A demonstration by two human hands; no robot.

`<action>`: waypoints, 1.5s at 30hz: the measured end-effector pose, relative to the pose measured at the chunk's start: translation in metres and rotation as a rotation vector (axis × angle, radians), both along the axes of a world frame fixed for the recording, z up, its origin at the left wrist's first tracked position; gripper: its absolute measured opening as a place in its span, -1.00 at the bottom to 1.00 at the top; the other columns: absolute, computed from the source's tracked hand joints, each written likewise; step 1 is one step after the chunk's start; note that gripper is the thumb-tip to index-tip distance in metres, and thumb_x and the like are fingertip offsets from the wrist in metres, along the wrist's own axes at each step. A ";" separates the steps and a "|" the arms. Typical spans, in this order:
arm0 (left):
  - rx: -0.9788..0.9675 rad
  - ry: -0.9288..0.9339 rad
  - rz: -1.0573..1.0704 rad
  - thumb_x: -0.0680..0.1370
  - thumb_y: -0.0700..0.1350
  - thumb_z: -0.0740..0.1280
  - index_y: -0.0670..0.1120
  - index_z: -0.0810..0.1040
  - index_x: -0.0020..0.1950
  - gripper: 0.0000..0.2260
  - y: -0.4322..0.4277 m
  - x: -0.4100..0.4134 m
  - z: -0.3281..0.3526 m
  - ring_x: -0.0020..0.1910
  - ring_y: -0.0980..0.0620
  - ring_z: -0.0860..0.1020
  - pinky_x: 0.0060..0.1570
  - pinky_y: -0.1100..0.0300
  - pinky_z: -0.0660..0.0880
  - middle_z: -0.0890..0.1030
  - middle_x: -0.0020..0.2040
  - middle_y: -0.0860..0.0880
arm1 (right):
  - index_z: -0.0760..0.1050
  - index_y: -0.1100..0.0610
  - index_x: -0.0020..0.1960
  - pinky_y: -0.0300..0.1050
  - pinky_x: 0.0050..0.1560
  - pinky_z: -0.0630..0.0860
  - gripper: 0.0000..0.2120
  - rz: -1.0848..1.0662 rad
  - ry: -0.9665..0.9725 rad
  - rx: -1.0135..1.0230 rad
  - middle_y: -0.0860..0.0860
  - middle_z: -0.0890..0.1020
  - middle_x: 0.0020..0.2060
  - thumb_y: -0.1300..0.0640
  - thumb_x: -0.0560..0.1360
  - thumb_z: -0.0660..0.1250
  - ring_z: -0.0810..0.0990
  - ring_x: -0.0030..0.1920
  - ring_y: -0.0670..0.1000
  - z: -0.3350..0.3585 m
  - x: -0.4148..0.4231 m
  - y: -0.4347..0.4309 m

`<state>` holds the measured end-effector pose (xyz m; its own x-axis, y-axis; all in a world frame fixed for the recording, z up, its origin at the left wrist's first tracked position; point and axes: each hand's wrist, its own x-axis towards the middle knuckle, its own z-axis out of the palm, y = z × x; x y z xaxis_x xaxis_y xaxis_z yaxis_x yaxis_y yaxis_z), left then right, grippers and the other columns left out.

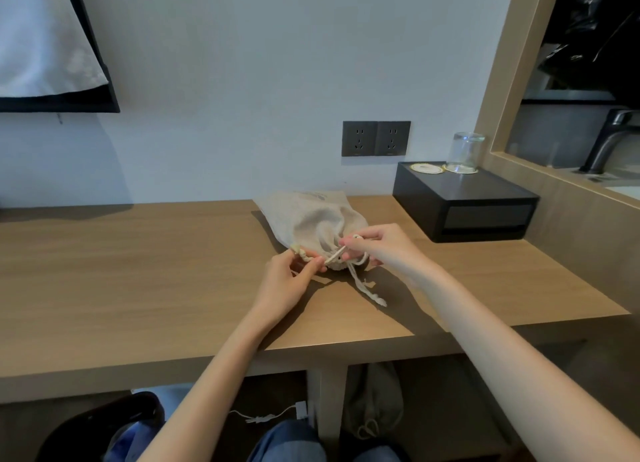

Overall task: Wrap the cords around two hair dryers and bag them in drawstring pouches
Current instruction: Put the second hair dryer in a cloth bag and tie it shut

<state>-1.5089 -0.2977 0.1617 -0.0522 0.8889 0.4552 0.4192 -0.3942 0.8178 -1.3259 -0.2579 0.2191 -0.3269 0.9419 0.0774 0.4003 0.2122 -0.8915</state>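
A beige drawstring pouch (pixel 311 219) lies bulging on the wooden desk (pixel 138 271), its mouth gathered toward me. No hair dryer shows; whatever fills the pouch is hidden. My left hand (pixel 291 281) pinches one end of the cream drawstring (pixel 363 285) at the pouch's left side. On the right side of the mouth, my right hand (pixel 377 247) grips another strand of the same cord. A loose tail of cord trails onto the desk below the mouth. A second, darker pouch (pixel 374 402) sits on the floor under the desk.
A black box (pixel 464 202) stands at the back right with a glass (pixel 464 153) and coasters on top. Two wall sockets (pixel 375 138) sit above the desk. A white cable (pixel 270 415) lies on the floor, and a dark chair (pixel 97 427) is at lower left.
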 end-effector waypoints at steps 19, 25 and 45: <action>0.158 0.283 -0.051 0.64 -0.15 0.15 0.05 0.58 0.15 -0.75 0.042 0.017 0.033 0.14 0.03 0.41 0.16 0.12 0.31 0.53 0.02 0.23 | 0.65 0.10 -0.14 -0.30 -0.18 0.49 -0.86 -0.066 -0.293 0.693 -0.06 0.65 -0.19 0.32 0.44 0.41 0.55 -0.18 -0.13 -0.016 0.009 0.001; 0.113 0.405 -0.117 0.56 -0.06 0.26 0.19 0.63 0.03 -0.80 0.070 0.023 0.023 -0.18 0.03 0.42 -0.10 -0.09 0.36 0.48 -0.25 0.28 | 0.62 0.13 -0.16 -0.29 -0.31 0.49 -0.91 -0.211 -0.255 0.974 0.00 0.57 -0.16 0.30 0.41 0.46 0.55 -0.25 -0.07 -0.035 0.006 0.007; 0.211 0.742 0.044 0.53 -0.02 0.36 0.01 0.68 -0.03 -0.88 0.038 -0.003 0.026 -0.05 0.06 0.33 -0.07 0.09 0.31 0.62 0.01 0.15 | 0.64 0.09 -0.15 -0.33 -0.18 0.49 -0.96 -0.150 -0.237 0.626 -0.12 0.63 -0.28 0.13 0.44 0.46 0.56 -0.24 -0.17 -0.044 0.038 0.001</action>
